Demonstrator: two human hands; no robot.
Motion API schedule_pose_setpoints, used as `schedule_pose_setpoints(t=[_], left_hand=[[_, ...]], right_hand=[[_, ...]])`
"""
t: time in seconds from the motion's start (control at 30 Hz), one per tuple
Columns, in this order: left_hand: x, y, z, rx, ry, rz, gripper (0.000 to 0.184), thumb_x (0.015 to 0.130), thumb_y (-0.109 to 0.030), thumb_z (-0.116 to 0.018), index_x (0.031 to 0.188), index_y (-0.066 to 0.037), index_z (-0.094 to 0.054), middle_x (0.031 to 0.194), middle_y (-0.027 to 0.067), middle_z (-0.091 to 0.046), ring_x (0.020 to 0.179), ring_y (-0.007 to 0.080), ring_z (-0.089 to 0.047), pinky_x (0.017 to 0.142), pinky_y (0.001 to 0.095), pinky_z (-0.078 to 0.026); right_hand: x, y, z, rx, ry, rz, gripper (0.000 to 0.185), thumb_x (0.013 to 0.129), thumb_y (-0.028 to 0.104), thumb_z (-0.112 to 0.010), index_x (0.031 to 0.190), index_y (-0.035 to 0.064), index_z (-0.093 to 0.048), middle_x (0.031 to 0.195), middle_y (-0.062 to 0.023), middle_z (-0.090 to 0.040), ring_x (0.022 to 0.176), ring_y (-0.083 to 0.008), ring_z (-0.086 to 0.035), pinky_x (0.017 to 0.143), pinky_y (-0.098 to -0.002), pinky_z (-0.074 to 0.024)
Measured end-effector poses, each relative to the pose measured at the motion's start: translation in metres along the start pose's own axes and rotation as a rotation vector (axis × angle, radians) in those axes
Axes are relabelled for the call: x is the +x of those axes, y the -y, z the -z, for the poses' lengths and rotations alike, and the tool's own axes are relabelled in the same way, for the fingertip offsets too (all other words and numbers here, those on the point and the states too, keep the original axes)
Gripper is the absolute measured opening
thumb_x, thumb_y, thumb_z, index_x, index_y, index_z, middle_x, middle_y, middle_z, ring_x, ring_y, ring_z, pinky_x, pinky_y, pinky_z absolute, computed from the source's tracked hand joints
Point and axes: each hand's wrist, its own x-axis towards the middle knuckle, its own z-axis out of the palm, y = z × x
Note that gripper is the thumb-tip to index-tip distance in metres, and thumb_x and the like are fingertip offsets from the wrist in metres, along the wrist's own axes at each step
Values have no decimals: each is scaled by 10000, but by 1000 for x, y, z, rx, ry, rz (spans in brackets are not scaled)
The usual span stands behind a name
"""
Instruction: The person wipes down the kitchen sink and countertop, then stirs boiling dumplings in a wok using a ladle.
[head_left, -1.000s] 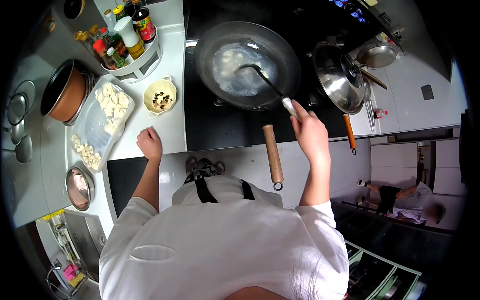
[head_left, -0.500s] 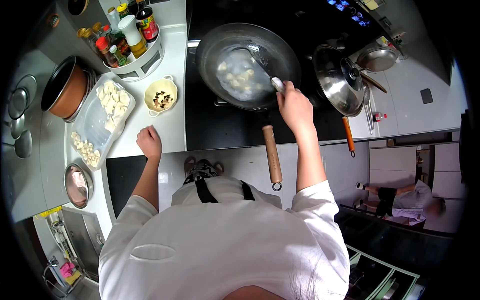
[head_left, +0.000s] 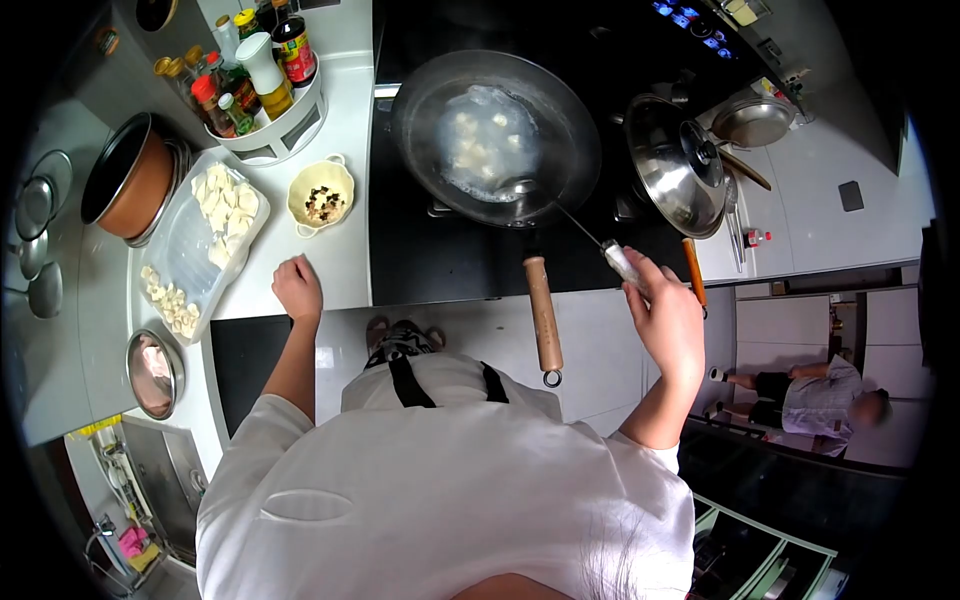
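Observation:
My right hand [head_left: 662,310] is closed around the pale handle of a ladle [head_left: 618,262]. The ladle's head rests low in a dark wok [head_left: 570,130], near the rim closest to me. Cloudy, steaming water fills the wok's middle, with several pale dumplings [head_left: 470,145] in it. The wok's wooden handle [head_left: 543,315] points toward me, left of my right hand. On the counter's front edge lies my left hand [head_left: 297,288], fingers curled and holding nothing. Closest to it are a small cream bowl [head_left: 296,205] of chopped seasoning and a clear tray [head_left: 185,240] with uncooked dumplings.
A lidded pan [head_left: 665,170] stands on the stove's right side, its orange handle jutting forward. At left are a bottle rack [head_left: 300,125], a copper-coloured pot [head_left: 130,190] and a metal bowl [head_left: 172,385]. Another person [head_left: 815,400] is at the far right.
My right hand has drawn back toward me and to the right with the ladle. Its head has moved from the wok's far side to the near side. My left hand stays put.

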Motion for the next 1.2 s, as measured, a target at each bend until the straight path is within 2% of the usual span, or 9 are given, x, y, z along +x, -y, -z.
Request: schedule_pose_setpoints(t=[0.27, 0.53, 0.63, 0.73, 0.77, 0.87, 0.97, 1.07, 1.2], left_hand=[[1, -1, 2, -4, 17, 15, 247, 957, -231, -522, 846, -41, -633, 844, 136, -642, 845, 341, -585, 754, 457, -438], [1, -2, 4, -44, -6, 11, 252, 952, -237, -536, 825, -42, -633, 823, 133, -645, 821, 349, -587, 738, 472, -441], [1, -2, 3, -34, -22, 1, 249, 952, -235, -538, 822, -43, -630, 823, 133, -643, 818, 348, -586, 732, 472, -442], [1, -3, 3, -29, -37, -8, 247, 953, -233, -538, 819, -44, -627, 821, 133, -640, 814, 349, -585, 725, 473, -442], [0, -2, 2, -28, -27, -4, 228, 949, -222, -544, 824, -48, -623, 824, 125, -634, 824, 343, -579, 731, 466, -433], [0, -1, 1, -25, -19, -5, 207, 946, -209, -550, 828, -53, -619, 824, 116, -626, 833, 336, -574, 734, 459, -425], [1, -2, 2, -23, -40, -18, 240, 952, -227, -541, 816, -46, -624, 810, 132, -633, 811, 349, -583, 718, 475, -440], [1, 0, 1, -25, -38, -11, 236, 951, -223, -543, 816, -46, -623, 809, 132, -631, 811, 349, -582, 717, 475, -441], [0, 0, 0, -29, -43, -8, 233, 951, -222, -543, 818, -48, -623, 813, 132, -632, 810, 347, -581, 719, 473, -441]], right_hand=[[29, 13, -42, 26, -49, 52, 460, 827, 124, -675, 1272, 231, -622, 777, -126, -602, 707, -320, -641, 634, -414, -521], [64, 28, -84, 179, -102, 11, 413, 867, 133, -624, 1278, 158, -596, 916, -188, -659, 751, -364, -652, 670, -431, -546], [67, 30, -80, 458, -106, 8, 421, 865, 104, -609, 1285, 112, -587, 875, -170, -674, 687, -275, -666, 668, -346, -538], [68, 31, -60, 725, -12, -89, 414, 865, 92, -607, 1279, 87, -592, 789, -99, -658, 653, -136, -596, 665, -256, -488], [71, 28, -65, 809, -74, -77, 362, 879, 111, -627, 1239, 69, -622, 735, -43, -615, 671, -68, -504, 648, -215, -435], [83, 31, -73, 892, -271, -3, 300, 874, 127, -676, 1169, 71, -667, 792, -51, -668, 690, -54, -540, 661, -213, -463], [98, 39, -81, 1036, -287, 54, 292, 846, 127, -717, 1130, 74, -678, 835, -62, -700, 739, -69, -600, 691, -218, -484], [112, 46, -79, 920, -331, 76, 288, 819, 124, -748, 1093, 67, -680, 855, -76, -715, 770, -87, -639, 698, -228, -492], [126, 41, -85, 769, -327, 37, 202, 856, 150, -699, 1031, 48, -690, 806, -77, -711, 763, -108, -665, 700, -247, -509]])
